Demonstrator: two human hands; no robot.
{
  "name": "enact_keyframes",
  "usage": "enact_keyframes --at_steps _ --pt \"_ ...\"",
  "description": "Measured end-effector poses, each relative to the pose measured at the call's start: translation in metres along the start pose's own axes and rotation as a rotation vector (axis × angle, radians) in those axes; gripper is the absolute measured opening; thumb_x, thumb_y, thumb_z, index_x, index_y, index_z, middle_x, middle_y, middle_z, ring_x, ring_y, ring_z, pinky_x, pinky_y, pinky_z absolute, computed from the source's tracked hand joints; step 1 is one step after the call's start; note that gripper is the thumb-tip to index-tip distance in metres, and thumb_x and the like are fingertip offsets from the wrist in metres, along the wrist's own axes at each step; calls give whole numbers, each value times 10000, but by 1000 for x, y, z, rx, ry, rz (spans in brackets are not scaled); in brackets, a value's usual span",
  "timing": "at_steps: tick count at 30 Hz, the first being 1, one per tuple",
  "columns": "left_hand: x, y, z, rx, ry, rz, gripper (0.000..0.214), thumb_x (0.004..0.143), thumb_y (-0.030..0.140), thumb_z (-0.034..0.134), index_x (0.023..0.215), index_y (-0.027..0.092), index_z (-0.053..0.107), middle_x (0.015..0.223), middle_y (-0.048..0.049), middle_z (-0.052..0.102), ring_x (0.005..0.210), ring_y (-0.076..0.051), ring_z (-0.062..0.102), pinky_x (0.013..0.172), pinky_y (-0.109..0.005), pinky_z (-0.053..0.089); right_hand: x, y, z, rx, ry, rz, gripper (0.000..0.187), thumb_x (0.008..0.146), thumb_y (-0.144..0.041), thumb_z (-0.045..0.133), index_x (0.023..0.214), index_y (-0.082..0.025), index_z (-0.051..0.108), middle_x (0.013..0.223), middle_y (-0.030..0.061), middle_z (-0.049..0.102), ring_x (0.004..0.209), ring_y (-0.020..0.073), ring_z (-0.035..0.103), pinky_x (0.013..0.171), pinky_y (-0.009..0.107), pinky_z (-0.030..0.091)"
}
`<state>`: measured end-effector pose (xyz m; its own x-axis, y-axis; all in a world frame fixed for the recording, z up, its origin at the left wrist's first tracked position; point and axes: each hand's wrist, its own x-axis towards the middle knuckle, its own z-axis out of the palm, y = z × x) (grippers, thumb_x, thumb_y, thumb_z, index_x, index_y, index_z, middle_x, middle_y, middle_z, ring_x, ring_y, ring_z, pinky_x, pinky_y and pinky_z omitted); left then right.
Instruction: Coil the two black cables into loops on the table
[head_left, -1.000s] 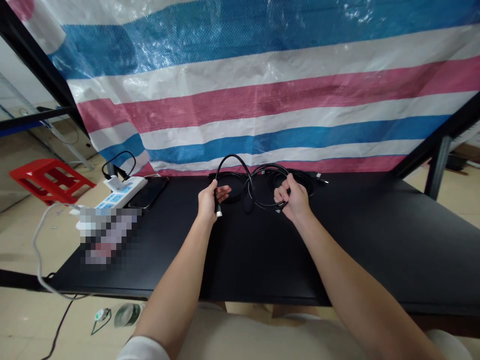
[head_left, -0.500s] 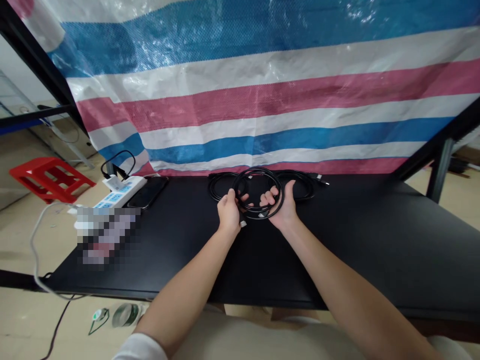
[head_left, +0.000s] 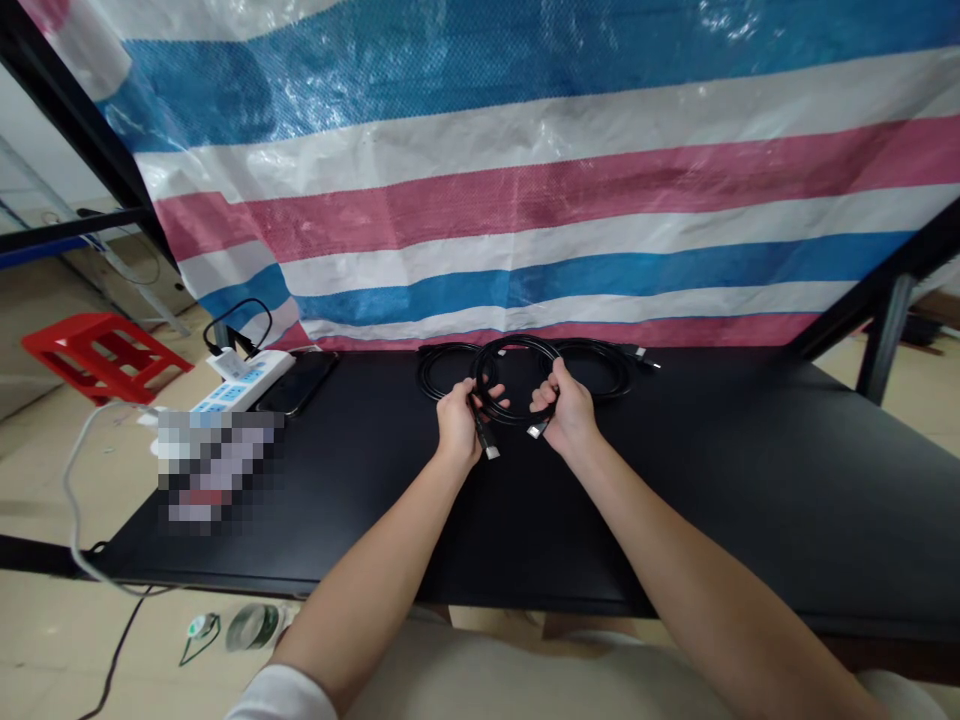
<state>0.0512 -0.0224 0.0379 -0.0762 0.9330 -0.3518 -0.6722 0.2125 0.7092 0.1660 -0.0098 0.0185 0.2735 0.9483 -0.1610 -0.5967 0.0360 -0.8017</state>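
Note:
Between my hands is a coiled black cable [head_left: 516,418] with flat metal-tipped plugs, held above the table. My left hand [head_left: 457,420] grips the left side of the coil, and one plug [head_left: 490,447] points down beside its palm. On the right side, my right hand [head_left: 568,402] is closed round the loops with its thumb on top. A second plug [head_left: 537,431] sticks out under those fingers. Two more coiled black cables lie behind on the table, one coil [head_left: 431,378] to the left and another coil [head_left: 611,368] to the right.
The black table [head_left: 360,500] carries a white power strip [head_left: 251,380] and a dark phone [head_left: 307,385] at its left. Striped sheeting [head_left: 510,220] hangs behind. A red stool [head_left: 109,355] and a clear container [head_left: 253,628] are on the floor.
My right thumb has come down onto the coil, and the right fingers have closed round it. The coil's loops have shifted slightly upward, and the left plug shows more.

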Motion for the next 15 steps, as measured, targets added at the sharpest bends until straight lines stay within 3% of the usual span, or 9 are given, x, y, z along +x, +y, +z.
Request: enact_keyframes --at_steps 2,6,8,13,15 --pt "0 -2 -1 32 -85 -14 61 697 169 567 662 128 596 623 -59 657 821 -261 709 726 -363 573 1 -3 -1 38 37 -5 533 663 -502 728 500 -220 306 345 -97 281 317 46 272 294 183 227" --pt "1 -6 -4 24 -165 97 54 572 99 598 610 136 584 684 -36 667 888 -257 692 766 -360 563 -1 -12 -3 65 48 15 545 668 -463 727 487 -218 275 321 -104 235 302 41 227 281 176 190" --pt "3 -5 -6 22 -169 96 79 564 114 624 574 147 552 671 -18 646 895 -257 689 764 -362 563 -3 -16 -3 46 -24 28 551 665 -457 727 479 -218 267 315 -103 223 295 40 215 276 176 176" --pt "7 8 -9 74 -112 -4 388 677 383 688 487 169 426 650 -36 633 775 -242 699 658 -331 567 -7 -21 -6 -47 -228 43 536 655 -440 740 461 -215 294 306 -99 235 282 40 205 270 175 159" --pt "9 13 -10 99 -91 -13 441 701 413 686 473 172 395 678 -52 654 705 -211 693 612 -299 551 -7 -23 -8 -83 -294 57 537 634 -414 758 443 -212 299 303 -96 244 282 37 208 272 176 162"
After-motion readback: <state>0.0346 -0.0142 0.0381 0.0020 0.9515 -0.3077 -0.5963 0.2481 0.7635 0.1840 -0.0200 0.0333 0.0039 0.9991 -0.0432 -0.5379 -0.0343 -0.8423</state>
